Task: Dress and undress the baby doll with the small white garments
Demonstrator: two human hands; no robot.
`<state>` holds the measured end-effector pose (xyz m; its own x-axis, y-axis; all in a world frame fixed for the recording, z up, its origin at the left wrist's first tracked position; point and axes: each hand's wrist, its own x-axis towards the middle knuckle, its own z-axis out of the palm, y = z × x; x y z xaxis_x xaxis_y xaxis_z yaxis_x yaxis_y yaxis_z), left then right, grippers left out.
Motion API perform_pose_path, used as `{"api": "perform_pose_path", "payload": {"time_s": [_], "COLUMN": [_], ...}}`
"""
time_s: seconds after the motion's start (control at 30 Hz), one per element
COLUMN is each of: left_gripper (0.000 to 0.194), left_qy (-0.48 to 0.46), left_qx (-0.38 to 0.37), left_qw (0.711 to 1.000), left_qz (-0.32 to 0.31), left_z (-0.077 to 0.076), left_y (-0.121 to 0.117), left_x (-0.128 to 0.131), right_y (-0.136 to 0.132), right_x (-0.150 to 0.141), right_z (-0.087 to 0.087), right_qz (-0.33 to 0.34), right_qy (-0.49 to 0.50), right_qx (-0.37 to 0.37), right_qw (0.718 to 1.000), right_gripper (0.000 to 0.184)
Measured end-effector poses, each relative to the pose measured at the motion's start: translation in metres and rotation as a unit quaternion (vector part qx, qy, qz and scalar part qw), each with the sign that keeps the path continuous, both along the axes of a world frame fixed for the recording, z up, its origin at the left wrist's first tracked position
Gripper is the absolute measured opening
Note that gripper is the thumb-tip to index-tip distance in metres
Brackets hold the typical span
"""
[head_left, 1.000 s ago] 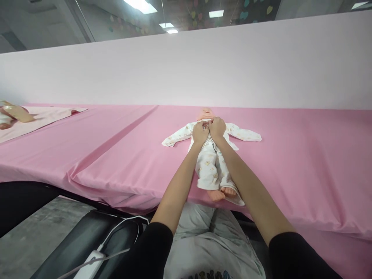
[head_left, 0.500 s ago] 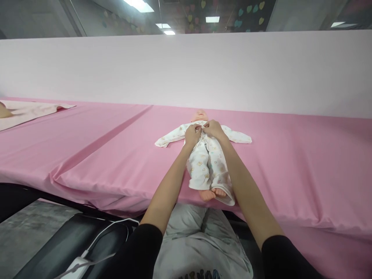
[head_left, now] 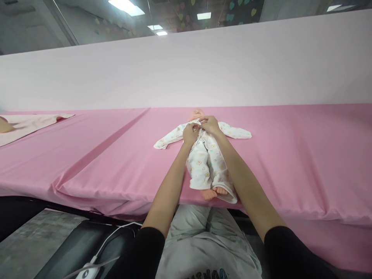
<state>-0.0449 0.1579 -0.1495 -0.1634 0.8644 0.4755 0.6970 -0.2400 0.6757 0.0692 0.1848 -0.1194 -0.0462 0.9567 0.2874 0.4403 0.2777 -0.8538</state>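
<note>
A baby doll (head_left: 197,113) lies on its back, its head toward the white wall and its bare feet toward me. It wears a white baby romper (head_left: 200,164) with small coloured prints, the sleeves spread out to both sides. At the upper chest my left hand (head_left: 191,133) pinches the front of the romper just below the neck. My right hand (head_left: 210,124) is closed on the same spot, fingertips close to those of the left. Whatever small fastening lies between the fingers is too small to make out. One trouser leg hangs loose around a foot.
A pink sheet (head_left: 110,155) covers the table, with folds along its front edge. A pale cloth (head_left: 35,124) lies at the far left with a partly visible tan object on it. Below left, a white cable with a plug block (head_left: 88,271) rests on a black seat (head_left: 78,248).
The view has tilted a little. Both hands stay at the romper's neckline; my right fingers have shifted slightly up toward the doll's chin.
</note>
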Motion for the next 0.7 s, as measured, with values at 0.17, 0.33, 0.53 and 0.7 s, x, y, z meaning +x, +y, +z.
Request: {"api": "perform_pose_path", "payload": {"time_s": [0.17,0.33,0.53,0.7], "left_gripper": [0.016,0.017,0.012,0.014], "left_qy": [-0.063,-0.127,-0.198,-0.199], "left_qx": [0.026,0.04,0.049,0.048], "left_qw": [0.998,0.991,0.979,0.979], "left_qz": [-0.013,-0.035,-0.031,-0.023], "left_z": [-0.003,-0.005,-0.004,-0.002], "left_y": [-0.001,-0.001,-0.003,-0.006], "left_x": [-0.001,-0.002,-0.001,-0.001], "right_y": [0.0,-0.006,-0.011,-0.01], "right_x": [0.001,0.002,0.001,-0.001], "right_z": [0.003,0.012,0.015,0.009], "right_qz": [-0.02,0.024,0.073,0.07], "right_qy": [-0.024,-0.098,-0.064,-0.096], "right_qx": [0.028,0.042,0.015,0.048], "right_qw": [0.999,0.994,0.995,0.992], "right_gripper": [0.032,0.026,0.036,0.037]}}
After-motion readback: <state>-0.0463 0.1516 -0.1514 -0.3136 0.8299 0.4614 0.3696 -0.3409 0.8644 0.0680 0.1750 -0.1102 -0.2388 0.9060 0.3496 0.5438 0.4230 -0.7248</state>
